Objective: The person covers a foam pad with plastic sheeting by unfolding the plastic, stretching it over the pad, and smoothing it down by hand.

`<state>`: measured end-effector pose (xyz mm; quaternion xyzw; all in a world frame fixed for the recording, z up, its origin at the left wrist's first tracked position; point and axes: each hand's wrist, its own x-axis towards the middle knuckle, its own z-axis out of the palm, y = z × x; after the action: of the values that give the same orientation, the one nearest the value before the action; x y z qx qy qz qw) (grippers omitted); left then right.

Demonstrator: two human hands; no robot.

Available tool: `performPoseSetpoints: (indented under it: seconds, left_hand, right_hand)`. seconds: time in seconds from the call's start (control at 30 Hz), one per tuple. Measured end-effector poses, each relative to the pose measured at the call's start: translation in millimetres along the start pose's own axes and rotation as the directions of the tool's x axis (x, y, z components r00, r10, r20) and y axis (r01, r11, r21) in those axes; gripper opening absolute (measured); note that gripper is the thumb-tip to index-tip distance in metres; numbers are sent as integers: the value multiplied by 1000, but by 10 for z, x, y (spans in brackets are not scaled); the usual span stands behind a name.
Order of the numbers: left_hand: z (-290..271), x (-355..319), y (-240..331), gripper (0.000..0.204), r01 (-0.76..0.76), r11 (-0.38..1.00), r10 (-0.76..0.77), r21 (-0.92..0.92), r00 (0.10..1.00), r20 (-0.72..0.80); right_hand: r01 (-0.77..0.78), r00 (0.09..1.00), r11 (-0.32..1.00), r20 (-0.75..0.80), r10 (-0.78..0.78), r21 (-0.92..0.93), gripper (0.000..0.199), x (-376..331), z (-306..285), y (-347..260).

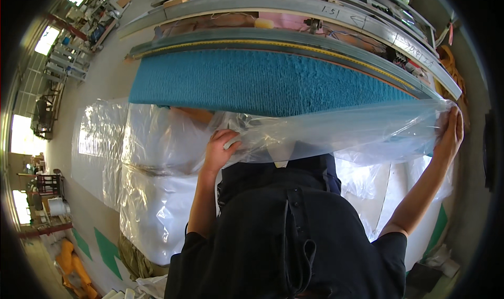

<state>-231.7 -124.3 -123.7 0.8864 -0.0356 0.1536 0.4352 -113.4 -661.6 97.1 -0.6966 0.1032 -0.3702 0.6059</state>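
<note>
Two-handed hold on a strip of clear plastic film (336,134), seen from above. The film stretches crosswise in front of my waist, between my two hands. My left grip (222,148), fingers curled and thumb drawn in, pinches its left portion; my right grip (450,131) clasps its far right end, arm extended. Whether the film is single or layered I cannot tell through the glare. Beyond it lies a ribbed blue sheet (252,81), its near edge partly overlapped by the film; along its far side runs a yellow measuring strip (262,43). A larger plastic covering (152,204) spreads at left, creased and shiny.
</note>
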Motion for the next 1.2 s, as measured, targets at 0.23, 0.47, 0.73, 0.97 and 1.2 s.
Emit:
performPoseSetpoints:
  seconds: [0.23, 0.47, 0.73, 0.97, 1.2]
  left_hand:
    - [62, -179, -854, 16, 150, 987, -135, 62, 970, -203]
    - [-1342, 408, -312, 25, 37, 927, -300, -372, 669, -681]
    - [-2449, 1565, 2077, 51, -410, 893, -7, -185, 400, -917]
    - [-1409, 2532, -206, 24, 79, 954, 114, 290, 798, -592]
    - [-777, 2437, -83, 24, 138, 893, -336, -428, 837, -432]
  right_hand:
    - [25, 963, 999, 268, -18, -24, 31, 89, -253, 81]
    - [-146, 938, 944, 262, 227, -294, 22, -103, 50, 471]
    - [253, 916, 962, -346, -203, 104, 32, 77, 164, -1319]
    - [240, 971, 916, 89, -223, -320, 12, 59, 709, 1119]
    - [260, 955, 832, 0, -298, -491, 15, 144, 851, 1425]
